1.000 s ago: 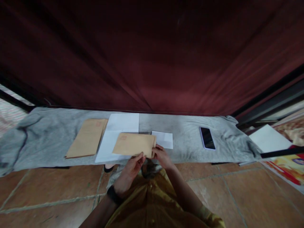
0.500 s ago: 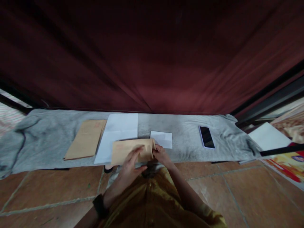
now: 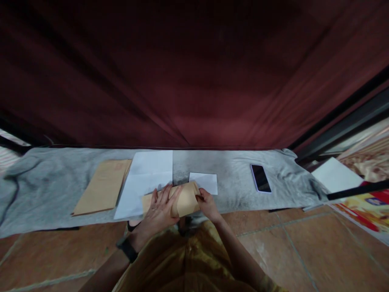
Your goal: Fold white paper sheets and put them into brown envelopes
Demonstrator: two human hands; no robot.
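A brown paper envelope (image 3: 186, 201) lies near the front edge of the cloth-covered surface, its right part curled over toward the left. My left hand (image 3: 161, 207) rests on the envelope's left part, open, with its fingers spread flat. At the envelope's right end, my right hand (image 3: 208, 205) is closed and grips the paper edge; its fingertips are partly hidden. Just behind the envelope is a small white paper (image 3: 206, 181). Partly under the envelope and my left hand, a large white sheet (image 3: 146, 172) with a crease lies on the cloth.
Several brown envelopes (image 3: 103, 186) lie stacked at left. A phone (image 3: 260, 178) with a dark screen is on the grey cloth (image 3: 234, 170) at right. Behind hangs a dark red curtain (image 3: 194, 101). Farther right are a white sheet (image 3: 336, 174) and a colourful printed package (image 3: 367, 211).
My left hand has come down flat on the envelope with spread fingers. The envelope's right part now curls more strongly over to the left, still held by my right hand.
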